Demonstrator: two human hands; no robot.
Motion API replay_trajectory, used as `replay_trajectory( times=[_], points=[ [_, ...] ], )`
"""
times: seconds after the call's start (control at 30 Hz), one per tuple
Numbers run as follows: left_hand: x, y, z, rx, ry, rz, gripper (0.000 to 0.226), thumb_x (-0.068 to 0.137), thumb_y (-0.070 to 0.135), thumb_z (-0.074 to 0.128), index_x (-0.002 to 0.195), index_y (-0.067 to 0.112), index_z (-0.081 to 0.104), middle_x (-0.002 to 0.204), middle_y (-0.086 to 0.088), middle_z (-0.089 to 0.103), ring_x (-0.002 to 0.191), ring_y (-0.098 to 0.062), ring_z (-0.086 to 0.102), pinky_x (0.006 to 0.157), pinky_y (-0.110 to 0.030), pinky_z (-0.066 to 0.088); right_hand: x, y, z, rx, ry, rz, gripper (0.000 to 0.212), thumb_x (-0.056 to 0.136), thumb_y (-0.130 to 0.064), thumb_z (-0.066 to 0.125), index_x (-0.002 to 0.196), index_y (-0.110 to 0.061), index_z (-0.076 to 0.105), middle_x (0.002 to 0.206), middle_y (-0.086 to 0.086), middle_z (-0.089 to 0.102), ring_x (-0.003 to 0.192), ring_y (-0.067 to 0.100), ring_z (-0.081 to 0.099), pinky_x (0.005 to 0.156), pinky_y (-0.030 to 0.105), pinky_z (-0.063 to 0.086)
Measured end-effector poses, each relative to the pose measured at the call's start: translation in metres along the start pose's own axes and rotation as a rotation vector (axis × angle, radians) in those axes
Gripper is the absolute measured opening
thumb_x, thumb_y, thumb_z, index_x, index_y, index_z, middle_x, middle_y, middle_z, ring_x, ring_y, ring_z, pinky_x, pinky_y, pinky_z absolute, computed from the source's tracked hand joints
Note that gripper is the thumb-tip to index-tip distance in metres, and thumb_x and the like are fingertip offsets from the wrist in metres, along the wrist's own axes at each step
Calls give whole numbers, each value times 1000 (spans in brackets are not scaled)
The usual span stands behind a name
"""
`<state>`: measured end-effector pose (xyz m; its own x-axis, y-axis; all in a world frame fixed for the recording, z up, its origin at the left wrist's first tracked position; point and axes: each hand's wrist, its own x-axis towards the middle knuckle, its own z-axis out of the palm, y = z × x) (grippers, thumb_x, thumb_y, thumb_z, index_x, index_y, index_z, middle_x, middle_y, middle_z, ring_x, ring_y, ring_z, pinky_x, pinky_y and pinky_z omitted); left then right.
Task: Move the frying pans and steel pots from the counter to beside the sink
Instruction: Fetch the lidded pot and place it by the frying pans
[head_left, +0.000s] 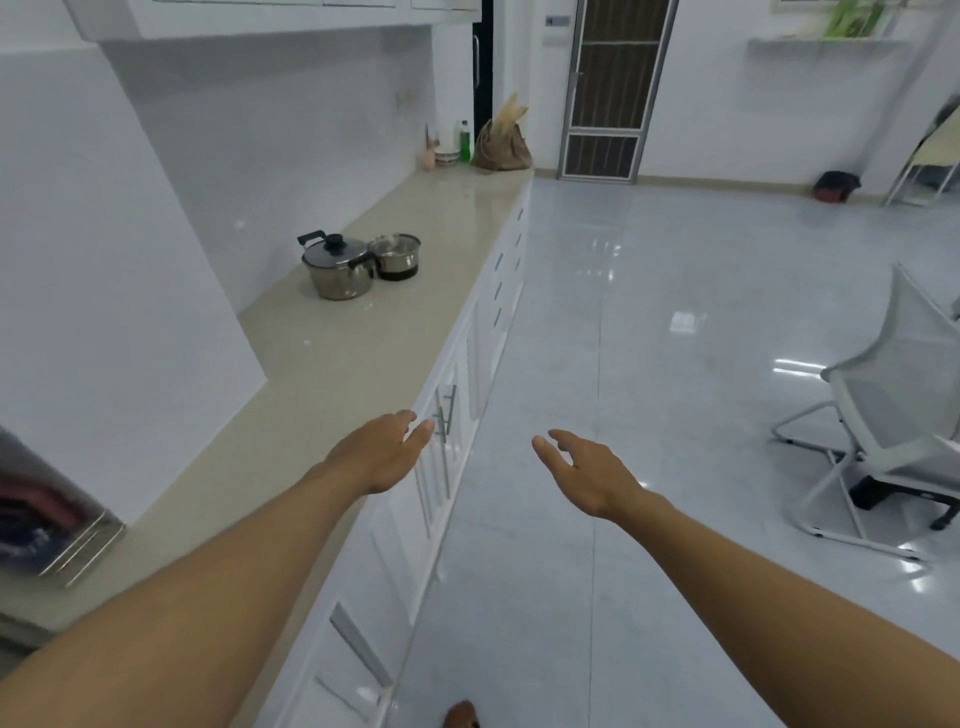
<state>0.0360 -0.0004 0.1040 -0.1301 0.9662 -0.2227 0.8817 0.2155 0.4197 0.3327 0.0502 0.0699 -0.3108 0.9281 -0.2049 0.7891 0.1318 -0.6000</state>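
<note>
so going left to right: two lidded steel pots are still parked on the beige counter (322, 358) up ahead, the bigger pot (338, 270) with black handles and knob touching or just beside the smaller glass-lidded pot (396, 255), and there's no frying pan or sink anywhere in view, so i can't say how many pieces have already made the trip. the left hand (382, 453) hangs over the counter's front edge with fingers loose and spread, holding nothing, and the right hand (584, 474) is out over the floor, equally empty and relaxed. my guess is at least these two pots are left to carry, and both are well away from the hands.
</note>
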Motion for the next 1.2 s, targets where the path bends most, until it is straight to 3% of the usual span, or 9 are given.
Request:
replay_trajectory(
  times=[0.3,0.6,1.0,1.1,1.2],
  points=[
    [154,-6,-59,-6,-17,-17,72,98,66,21,152,22,37,156,-5,43,139,-26,45,112,-48,38,148,-33,-33,31,30,-7,81,94,-75,28,154,-23,39,155,3,48,142,24,45,118,42,34],
    [265,-24,-84,-40,15,-107,69,101,61,24,151,17,40,154,-7,46,137,-26,47,112,-46,38,295,-52,-52,6,-51,-82,82,93,-76,27,154,-21,40,153,5,51,137,25,50,115,42,38],
    [404,-23,-123,-83,144,-303,51,101,58,25,110,21,57,114,-3,63,102,-22,58,94,-46,47,504,-58,-91,-17,-196,-232,83,92,-77,28,153,-22,41,150,5,54,135,24,53,111,39,39],
    [427,-27,-123,-96,134,-340,54,101,58,25,119,19,58,118,-1,62,108,-23,58,96,-45,47,539,-62,-91,-12,-246,-255,84,91,-78,28,153,-22,42,149,5,55,134,23,54,109,37,39],
    [454,-38,-129,-102,147,-386,53,101,57,27,114,17,58,119,-4,63,111,-26,59,99,-46,46,577,-66,-89,-20,-276,-258,83,91,-78,29,153,-22,42,149,4,55,135,23,53,110,37,38]
  ],
)
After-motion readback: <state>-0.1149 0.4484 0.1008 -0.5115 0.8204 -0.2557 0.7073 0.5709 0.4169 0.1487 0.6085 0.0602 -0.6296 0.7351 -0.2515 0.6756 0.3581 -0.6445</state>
